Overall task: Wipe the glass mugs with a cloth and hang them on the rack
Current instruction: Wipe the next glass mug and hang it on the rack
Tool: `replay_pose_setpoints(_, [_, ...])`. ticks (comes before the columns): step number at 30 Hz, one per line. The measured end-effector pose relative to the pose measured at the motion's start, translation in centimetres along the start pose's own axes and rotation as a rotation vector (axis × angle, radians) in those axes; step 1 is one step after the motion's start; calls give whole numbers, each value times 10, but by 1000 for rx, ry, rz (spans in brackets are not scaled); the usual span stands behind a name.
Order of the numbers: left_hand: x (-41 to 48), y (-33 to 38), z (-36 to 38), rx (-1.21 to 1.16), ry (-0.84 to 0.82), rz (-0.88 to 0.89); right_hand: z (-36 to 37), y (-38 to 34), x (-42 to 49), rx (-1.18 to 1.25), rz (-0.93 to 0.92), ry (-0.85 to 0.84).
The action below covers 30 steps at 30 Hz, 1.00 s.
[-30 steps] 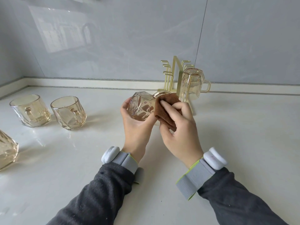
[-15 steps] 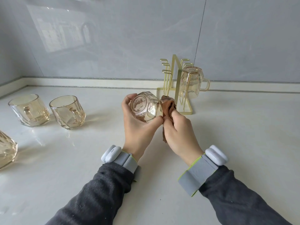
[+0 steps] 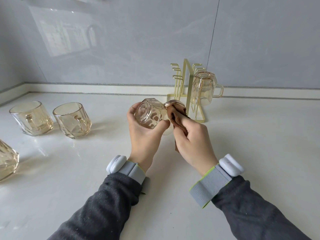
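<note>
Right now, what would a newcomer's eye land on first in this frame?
At centre, the left hand grips an amber glass mug tipped on its side while the right hand pinches a brown cloth at its rim. Just behind, a gold rack carries one inverted mug on its right side; an upright mug and its neighbour stand at the left.
</note>
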<state>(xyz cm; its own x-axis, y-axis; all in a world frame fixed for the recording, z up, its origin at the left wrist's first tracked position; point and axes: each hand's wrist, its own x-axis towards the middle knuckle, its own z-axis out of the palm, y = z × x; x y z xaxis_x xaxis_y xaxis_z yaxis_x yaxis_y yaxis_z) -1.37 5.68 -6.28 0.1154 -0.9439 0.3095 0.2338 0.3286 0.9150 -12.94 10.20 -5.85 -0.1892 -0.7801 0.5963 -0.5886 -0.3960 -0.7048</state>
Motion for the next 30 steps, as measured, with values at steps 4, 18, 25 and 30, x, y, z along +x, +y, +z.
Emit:
replay_pose_setpoints(4, [4, -1, -3, -48, 41, -32, 5, -3, -3, -15, -58, -33])
replay_pose_setpoints(18, [-3, -2, 0, 99, -55, 57, -4, -4, 2, 29, 152, -35])
replay_pose_setpoints(25, [-3, -1, 0, 117, -25, 46, -2, -3, 2, 39, 125, -17])
replay_pose_setpoints(30, [1, -1, -2, 79, 44, 0, -2, -6, 2, 149, 142, -50])
